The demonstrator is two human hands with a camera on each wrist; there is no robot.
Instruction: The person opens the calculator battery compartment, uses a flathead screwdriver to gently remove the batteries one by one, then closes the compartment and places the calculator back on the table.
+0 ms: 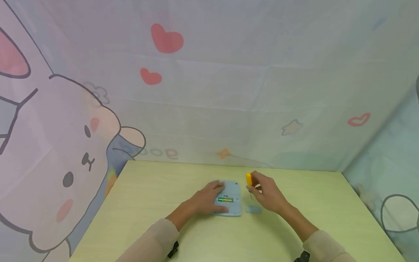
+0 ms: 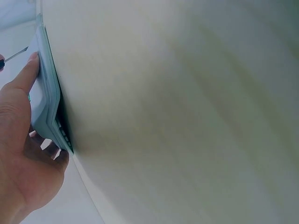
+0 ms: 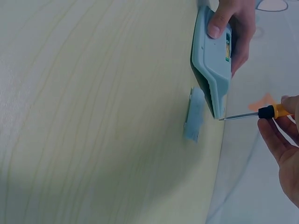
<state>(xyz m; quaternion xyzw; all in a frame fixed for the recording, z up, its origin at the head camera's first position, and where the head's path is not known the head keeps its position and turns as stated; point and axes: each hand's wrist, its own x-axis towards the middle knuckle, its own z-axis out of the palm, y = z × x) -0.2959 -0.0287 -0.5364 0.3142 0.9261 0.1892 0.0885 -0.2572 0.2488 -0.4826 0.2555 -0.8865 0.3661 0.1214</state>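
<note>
A light blue calculator [image 1: 233, 190] lies face down on the table, a green battery [image 1: 226, 199] showing in its open compartment. My left hand [image 1: 207, 198] grips it from the left side, thumb [image 3: 214, 31] on the back and fingers at the far edge. My right hand [image 1: 267, 192] pinches a screwdriver [image 1: 249, 179] with a yellow handle and black collar, its thin shaft pointing down just right of the calculator. Near that shaft lies a small light blue battery cover [image 1: 253, 209]. In the right wrist view the screwdriver's tip [image 3: 222, 119] appears close to the calculator's end; contact cannot be told.
The pale wood-grain table [image 1: 144, 203] ends at a cloth backdrop [image 1: 229, 91] printed with a rabbit, hearts and stars. Another hanging cloth [image 1: 392, 163] borders the right side. A dark band [image 1: 173, 249] shows at the left sleeve.
</note>
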